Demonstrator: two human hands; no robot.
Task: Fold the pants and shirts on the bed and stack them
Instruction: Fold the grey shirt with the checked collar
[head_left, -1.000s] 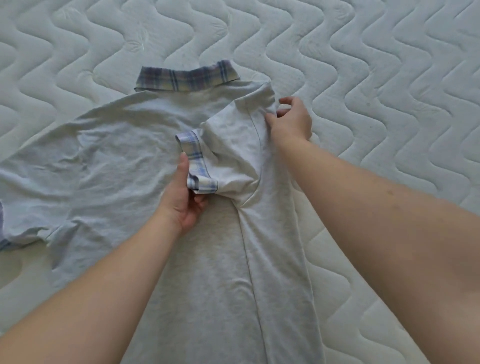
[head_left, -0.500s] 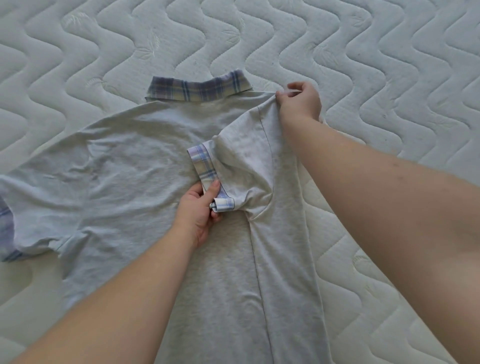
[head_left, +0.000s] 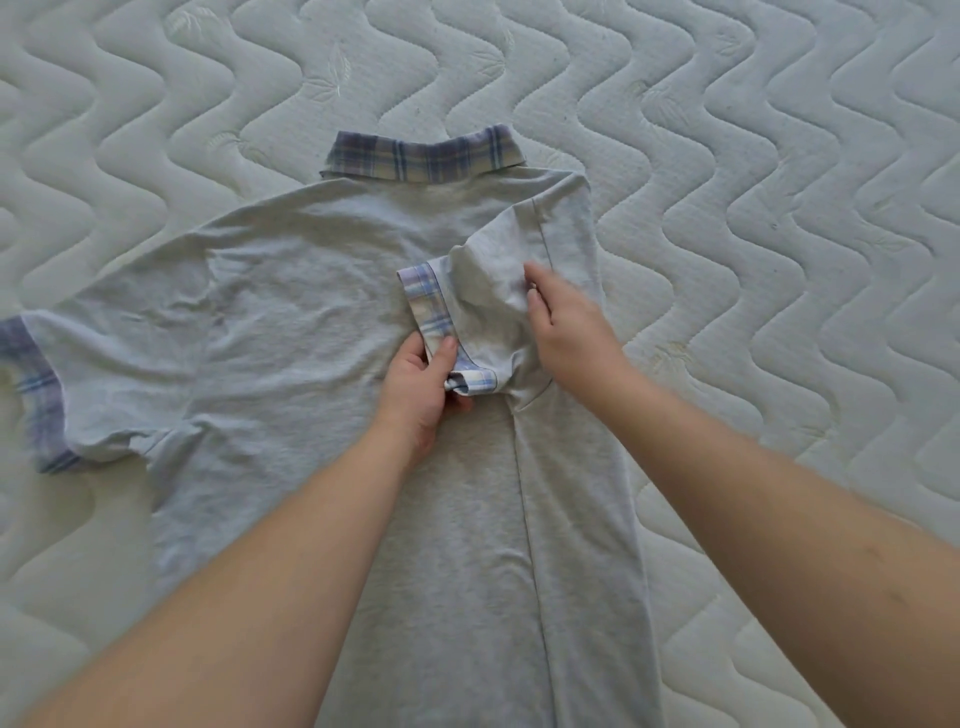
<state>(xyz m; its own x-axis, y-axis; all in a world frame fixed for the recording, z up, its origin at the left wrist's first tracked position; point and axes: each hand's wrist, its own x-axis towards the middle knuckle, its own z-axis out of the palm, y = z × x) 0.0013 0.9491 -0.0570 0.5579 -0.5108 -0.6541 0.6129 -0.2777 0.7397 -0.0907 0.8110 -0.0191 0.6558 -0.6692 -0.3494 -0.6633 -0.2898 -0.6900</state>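
The grey shirt lies face down on the bed, collar at twelve o'clock. The right hand has left the shoulder edge and now rests flat, fingers straight, on the folded-in sleeve. The left hand still pinches the plaid cuff. Right side looks folded; the nine o'clock sleeve is probably next

1 head view, close, facing forward-down over bed.

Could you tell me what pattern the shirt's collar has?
Blue and cream plaid collar, on the light grey shirt; head view.
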